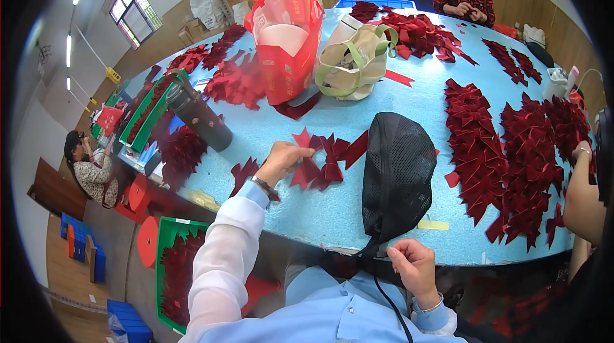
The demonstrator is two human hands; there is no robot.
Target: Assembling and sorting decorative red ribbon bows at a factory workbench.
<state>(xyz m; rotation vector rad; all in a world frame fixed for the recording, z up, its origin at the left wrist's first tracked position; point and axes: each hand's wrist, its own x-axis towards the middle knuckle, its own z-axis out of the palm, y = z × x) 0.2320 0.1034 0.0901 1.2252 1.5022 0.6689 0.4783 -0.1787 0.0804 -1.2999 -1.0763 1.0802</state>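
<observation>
My left hand [286, 160] reaches over the blue table, thumb and finger pinched at a piece of red ribbon [306, 173]. Right against that ribbon lies a dark red velvet bow [331, 159]. More red bow pieces [244, 175] lie partly hidden behind my left wrist. Low at the table's front edge, my right hand [414, 269] is closed, thumb against curled fingers; whether anything small sits between them I cannot make out. Between the hands, a rounded black mesh item [400, 176], like a cap, rests on the table with dark straps hanging over the edge.
Piles of red bows [476, 144] cover the table's right side. Toward the back stand a red bag [284, 68], a cream tote [352, 68] and a dark tumbler [199, 116]. A green crate [167, 228] of bows sits low left. Co-workers sit around; one's arm [582, 183] reaches in at right.
</observation>
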